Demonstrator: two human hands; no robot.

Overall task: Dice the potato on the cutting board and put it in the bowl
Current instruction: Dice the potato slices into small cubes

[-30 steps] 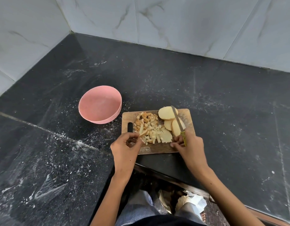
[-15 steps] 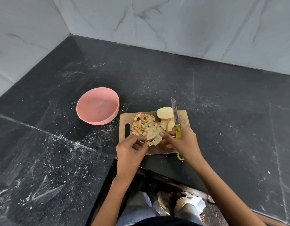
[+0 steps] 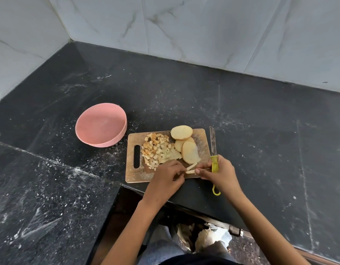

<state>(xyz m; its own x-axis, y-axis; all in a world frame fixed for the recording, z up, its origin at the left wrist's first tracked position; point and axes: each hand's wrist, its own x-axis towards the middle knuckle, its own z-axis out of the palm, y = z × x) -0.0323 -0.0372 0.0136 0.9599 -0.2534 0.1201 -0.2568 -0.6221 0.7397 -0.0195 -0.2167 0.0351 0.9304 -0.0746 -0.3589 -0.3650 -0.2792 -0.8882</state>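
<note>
Left hand (image 3: 166, 177) pinches potato strips (image 3: 191, 168); right hand (image 3: 219, 173) grips the knife (image 3: 213, 150), fingertips touching them.

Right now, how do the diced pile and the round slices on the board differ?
The diced pile is many small cubes, some browned, on the cutting board's left half near the handle slot. The round slices are a few big pale ovals, overlapping, on its right half. Both are cut potato, and neither is in the pink bowl.

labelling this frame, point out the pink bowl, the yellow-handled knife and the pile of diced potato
round pink plastic bowl (image 3: 115, 113), head view, on its far rim
yellow-handled knife (image 3: 213, 143), head view, on the steel blade
pile of diced potato (image 3: 155, 150), head view, on the middle of the heap
</note>
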